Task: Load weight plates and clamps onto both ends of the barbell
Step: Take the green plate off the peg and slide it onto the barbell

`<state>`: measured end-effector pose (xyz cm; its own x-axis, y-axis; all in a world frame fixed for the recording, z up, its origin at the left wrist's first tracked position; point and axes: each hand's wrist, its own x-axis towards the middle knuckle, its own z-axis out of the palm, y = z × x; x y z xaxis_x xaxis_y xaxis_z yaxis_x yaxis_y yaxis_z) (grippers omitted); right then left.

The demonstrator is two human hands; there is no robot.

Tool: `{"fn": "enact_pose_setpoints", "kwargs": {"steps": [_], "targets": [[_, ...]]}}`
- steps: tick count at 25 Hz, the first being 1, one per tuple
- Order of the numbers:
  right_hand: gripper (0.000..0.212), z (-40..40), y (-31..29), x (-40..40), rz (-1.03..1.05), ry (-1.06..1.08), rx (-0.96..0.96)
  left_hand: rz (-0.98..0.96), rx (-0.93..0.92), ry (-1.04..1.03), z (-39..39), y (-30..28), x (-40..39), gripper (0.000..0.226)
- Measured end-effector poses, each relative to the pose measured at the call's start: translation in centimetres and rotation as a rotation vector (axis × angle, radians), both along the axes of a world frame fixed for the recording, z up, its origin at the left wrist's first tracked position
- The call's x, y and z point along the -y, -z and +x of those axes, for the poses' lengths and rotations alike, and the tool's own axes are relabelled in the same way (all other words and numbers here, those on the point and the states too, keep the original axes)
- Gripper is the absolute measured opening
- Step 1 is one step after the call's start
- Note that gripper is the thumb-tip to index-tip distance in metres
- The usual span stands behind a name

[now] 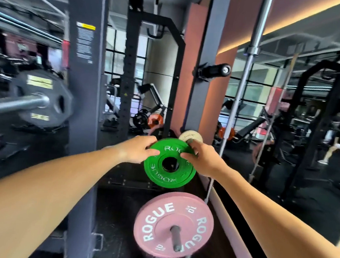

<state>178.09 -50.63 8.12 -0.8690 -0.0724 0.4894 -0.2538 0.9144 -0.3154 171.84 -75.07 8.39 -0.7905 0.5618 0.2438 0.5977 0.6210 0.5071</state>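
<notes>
Just above the pink plate (174, 225) on its storage peg, both hands clamp a green plate (169, 163): left hand (137, 149) and right hand (200, 159) on its upper rim. Barbell (13, 103), up-left, carries one black plate (42, 97). No clamp visible, so I'd say early days.

Two hands, the left hand (137, 149) and right hand (201, 159), are in view. Nearby are four plates: one green plate (168, 176), one pink plate (174, 225), one small white plate (191, 136) and one black plate (44, 97). One barbell end (17, 103) shows at left, and one bar (245, 78) leans upright at right.
</notes>
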Motion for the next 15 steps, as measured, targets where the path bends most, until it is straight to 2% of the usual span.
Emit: {"fn": "enact_pose_setpoints", "kwargs": {"steps": [7,12,15], "targets": [[0.042,-1.1,-3.2,15.8,-0.055,-0.216,-0.093,-0.015,-0.112,-0.212,4.8,-4.5,16.7,0.014],[0.025,-1.3,-4.8,30.6,-0.077,-0.422,-0.082,-0.011,-0.131,-0.342,8.1,-6.2,31.5,0.016],[0.024,-1.2,-4.8,38.8,-0.112,-0.488,-0.057,0.017,-0.104,-0.398,10.0,-6.6,39.4,0.012]]}}
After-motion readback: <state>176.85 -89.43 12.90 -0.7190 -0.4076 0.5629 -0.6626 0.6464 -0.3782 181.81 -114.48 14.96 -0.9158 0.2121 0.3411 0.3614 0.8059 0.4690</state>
